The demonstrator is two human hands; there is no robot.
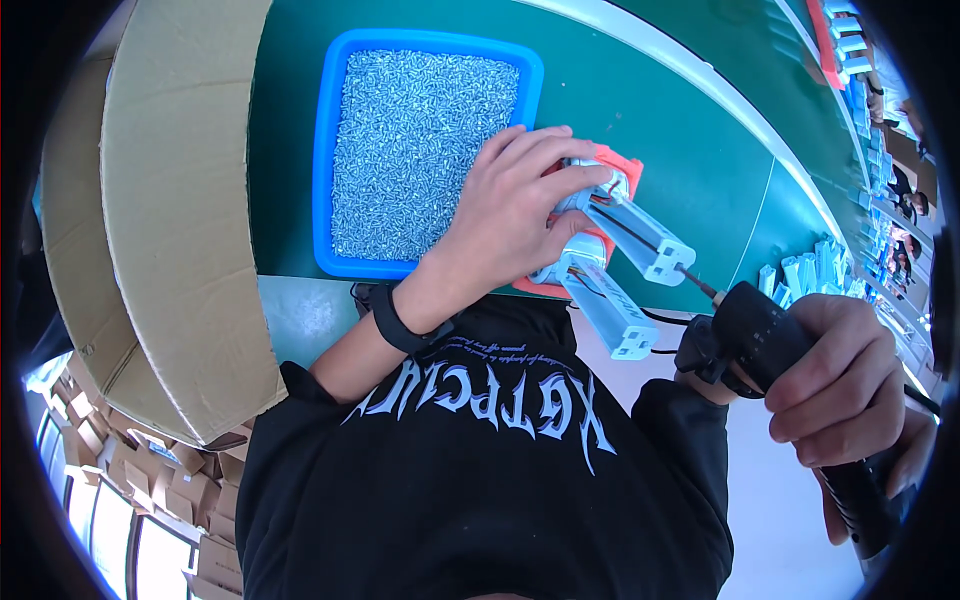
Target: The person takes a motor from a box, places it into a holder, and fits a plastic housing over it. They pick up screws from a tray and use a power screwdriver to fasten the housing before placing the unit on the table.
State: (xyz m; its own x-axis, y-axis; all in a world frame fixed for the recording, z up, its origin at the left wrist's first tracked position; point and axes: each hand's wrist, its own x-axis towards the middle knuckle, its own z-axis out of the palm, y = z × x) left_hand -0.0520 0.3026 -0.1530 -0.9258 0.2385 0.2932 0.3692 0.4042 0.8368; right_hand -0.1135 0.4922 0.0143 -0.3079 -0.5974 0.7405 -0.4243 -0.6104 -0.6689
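My left hand (515, 200), a black band at its wrist, grips the upper of two pale blue plastic housings with its thumb and fingers. This upper housing (640, 240) is long and narrow, with dark wires inside, and its free end points toward the lower right. Below it lies a similar lower housing (605, 310). Both rest in a red-orange fixture (625, 165), partly hidden by my hand. In my right hand (840, 380) is a black electric screwdriver (760, 335). Its bit meets or nearly meets the upper housing's end; exact contact is unclear.
A blue tray (328, 150) full of small silvery screws (420, 150) stands on the green table (690, 130). Cardboard (185, 200) rises along the left. More pale blue housings (805, 270) lie at the right. Boxes (180, 490) are piled at lower left; people sit far right.
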